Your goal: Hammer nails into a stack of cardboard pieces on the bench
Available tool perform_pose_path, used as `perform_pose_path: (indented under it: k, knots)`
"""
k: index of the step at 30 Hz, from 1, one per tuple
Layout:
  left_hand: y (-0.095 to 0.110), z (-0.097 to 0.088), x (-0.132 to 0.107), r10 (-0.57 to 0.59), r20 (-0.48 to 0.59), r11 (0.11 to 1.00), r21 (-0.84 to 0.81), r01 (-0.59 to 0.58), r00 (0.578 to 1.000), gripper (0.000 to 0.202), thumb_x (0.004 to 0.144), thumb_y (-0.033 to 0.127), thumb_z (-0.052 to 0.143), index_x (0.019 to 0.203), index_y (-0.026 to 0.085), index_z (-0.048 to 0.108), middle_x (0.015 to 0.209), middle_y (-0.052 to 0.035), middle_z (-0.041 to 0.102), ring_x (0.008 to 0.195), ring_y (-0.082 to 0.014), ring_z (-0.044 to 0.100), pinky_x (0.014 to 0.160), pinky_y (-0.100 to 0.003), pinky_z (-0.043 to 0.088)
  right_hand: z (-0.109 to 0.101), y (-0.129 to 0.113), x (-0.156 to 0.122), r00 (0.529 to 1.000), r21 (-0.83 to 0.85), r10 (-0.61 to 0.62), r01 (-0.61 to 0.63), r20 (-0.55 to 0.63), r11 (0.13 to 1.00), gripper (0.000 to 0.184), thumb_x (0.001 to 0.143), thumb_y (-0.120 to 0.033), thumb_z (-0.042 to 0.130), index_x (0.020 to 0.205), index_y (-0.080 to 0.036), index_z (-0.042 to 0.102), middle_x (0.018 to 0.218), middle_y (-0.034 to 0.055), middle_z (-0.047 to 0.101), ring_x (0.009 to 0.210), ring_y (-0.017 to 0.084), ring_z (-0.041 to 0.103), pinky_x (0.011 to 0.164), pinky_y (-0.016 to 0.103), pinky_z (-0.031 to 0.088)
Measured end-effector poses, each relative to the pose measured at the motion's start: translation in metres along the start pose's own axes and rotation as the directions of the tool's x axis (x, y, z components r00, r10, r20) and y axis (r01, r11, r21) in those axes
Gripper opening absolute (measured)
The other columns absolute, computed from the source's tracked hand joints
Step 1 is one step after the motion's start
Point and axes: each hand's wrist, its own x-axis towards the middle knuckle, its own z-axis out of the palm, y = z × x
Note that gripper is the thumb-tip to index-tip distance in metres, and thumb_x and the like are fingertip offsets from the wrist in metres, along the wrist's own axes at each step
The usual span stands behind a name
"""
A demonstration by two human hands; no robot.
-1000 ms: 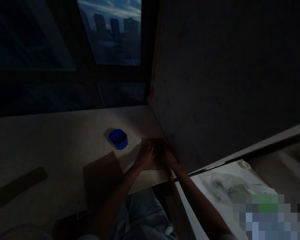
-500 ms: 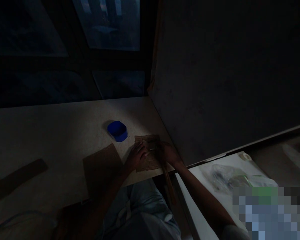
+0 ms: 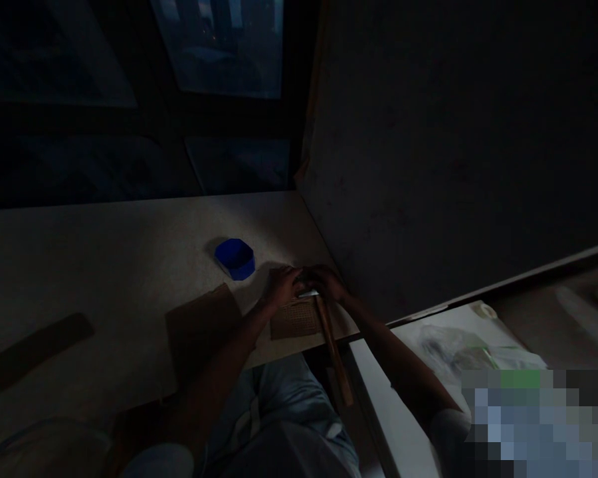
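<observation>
Yeah, we couldn't tell if curled left hand [image 3: 283, 287] or right hand [image 3: 331, 284] gripped anything; wooden handle [image 3: 334, 352] hung past table [image 3: 104, 252], so stray bump could've swung it.

Head cam only: looks forward and down, close over the tabletop [image 3: 119, 265]; window [image 3: 224, 56] at 11 o'clock, wearer's lap [image 3: 279, 392] at 6.

Over the last half second I've lifted my left hand [image 3: 284, 287] from the left side of the corrugated cardboard [image 3: 294, 320] towards my right hand [image 3: 329, 284], which has moved farther from me, baring more of the wooden handle [image 3: 335, 352].
</observation>
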Motion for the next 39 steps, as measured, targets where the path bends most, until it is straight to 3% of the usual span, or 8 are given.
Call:
perform_pose_path:
  k: [10,15,20,26,32,34,36,39]
  knots:
    - [-0.021,0.036,0.012,0.053,-0.039,0.982,-0.178,-0.059,0.998,0.019,0.087,0.019,0.071,0.104,0.021,0.078,0.108,-0.0091,0.075,0.104,-0.0233,0.066,0.095,-0.037,0.05,0.005,0.001,0.009,0.998,0.074,-0.002,-0.003,0.068,0.997,0.027,0.083,-0.02,0.066,0.107,-0.021,0.077,0.114,0.0094,0.076,0.108,0.026,0.067,0.099,0.041,0.048]
    - [-0.023,0.039,0.011,0.027,-0.049,0.977,-0.211,-0.037,0.998,0.016,0.088,0.022,0.068,0.1,0.023,0.079,0.104,-0.0084,0.076,0.101,-0.0223,0.068,0.094,-0.038,0.051,0.005,-0.002,0.008,0.994,0.094,0.086,-0.091,0.063,0.991,0.017,0.083,-0.018,0.066,0.095,-0.021,0.078,0.111,0.0091,0.077,0.11,0.024,0.067,0.1,0.04,0.047]
    - [-0.022,0.035,0.006,0.006,-0.041,0.977,-0.214,-0.015,0.999,0.018,0.087,0.021,0.07,0.103,0.022,0.078,0.109,-0.0085,0.075,0.107,-0.0237,0.066,0.099,-0.041,0.05,-0.001,-0.01,0.004,0.983,0.127,0.183,-0.182,0.005,0.975,0.024,0.084,-0.029,0.069,0.105,-0.021,0.076,0.113,0.0099,0.075,0.106,0.024,0.067,0.096,0.039,0.05]
    - [-0.017,0.026,0.003,0.007,-0.036,0.973,-0.23,-0.015,0.999,0.026,0.084,0.021,0.074,0.11,0.02,0.074,0.112,-0.0093,0.075,0.108,-0.0248,0.066,0.099,-0.041,0.049,-0.012,-0.031,-0.055,0.894,0.145,0.386,-0.361,-0.227,0.921,0.045,0.09,-0.048,0.053,0.12,-0.017,0.067,0.123,0.0162,0.068,0.111,0.028,0.064,0.098,0.043,0.049]
    - [-0.006,-0.009,-0.018,-0.03,-0.155,0.984,-0.177,0.003,0.987,0.032,0.09,0.025,0.065,0.122,0.023,0.067,0.121,-0.0077,0.071,0.115,-0.0262,0.061,0.104,-0.045,0.046,0.001,-0.081,-0.142,0.754,0.191,0.559,-0.527,-0.344,0.828,0.046,0.09,-0.055,0.05,0.11,-0.016,0.064,0.099,0.0135,0.072,0.081,0.024,0.067,0.069,0.035,0.054]
    - [-0.005,-0.015,-0.038,-0.151,-0.274,0.979,-0.174,0.105,0.95,0.034,0.09,0.026,0.064,0.124,0.023,0.065,0.125,-0.0092,0.068,0.119,-0.0275,0.059,0.108,-0.047,0.043,0.011,-0.1,-0.161,0.726,0.221,0.601,-0.559,-0.336,0.799,0.045,0.087,-0.058,0.055,0.105,-0.018,0.064,0.096,0.0128,0.072,0.081,0.025,0.068,0.067,0.034,0.054]
    - [-0.006,-0.012,-0.066,-0.319,-0.406,0.942,-0.237,0.238,0.857,0.039,0.089,0.029,0.063,0.128,0.021,0.06,0.131,-0.0119,0.064,0.124,-0.029,0.055,0.11,-0.048,0.042,0.019,-0.116,-0.171,0.659,0.287,0.694,-0.632,-0.291,0.72,0.047,0.083,-0.064,0.058,0.099,-0.02,0.063,0.092,0.0111,0.073,0.08,0.026,0.069,0.067,0.035,0.054]
    - [-0.006,0.007,-0.108,-0.568,-0.402,0.808,-0.436,0.396,0.718,0.05,0.086,0.039,0.066,0.131,0.022,0.055,0.131,-0.0134,0.062,0.119,-0.0291,0.06,0.098,-0.046,0.051,0.025,-0.129,-0.177,0.619,0.311,0.765,-0.703,-0.176,0.64,0.044,0.082,-0.065,0.06,0.095,-0.022,0.06,0.084,0.0074,0.073,0.076,0.026,0.069,0.066,0.035,0.052]
